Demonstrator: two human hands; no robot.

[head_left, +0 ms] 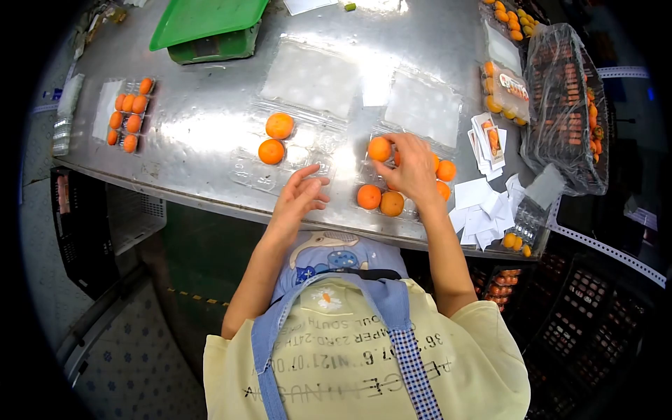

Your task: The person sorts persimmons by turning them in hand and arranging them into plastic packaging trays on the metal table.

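Observation:
My right hand point(414, 168) is over a clear plastic clamshell pack, its thumb and fingers curled around an orange point(397, 158) that they mostly hide. Another orange point(379, 148) sits just left of the fingertips. More fruit lies around the hand in the pack, including an orange point(369, 197) and a duller one point(391, 204) at the near edge. Open and holding nothing, my left hand point(302, 196) hovers at the near right side of a second clamshell point(255, 178). Two oranges point(279, 126) lie at the far part of that pack, which has its lid point(311, 77) folded back.
A filled open pack point(129, 115) lies at the left. At the back stands a scale with a green tray point(203, 21). On the right are loose labels point(483, 210), a closed pack point(507, 91) and a plastic-covered crate point(560, 105). The table's front edge point(203, 198) runs before me.

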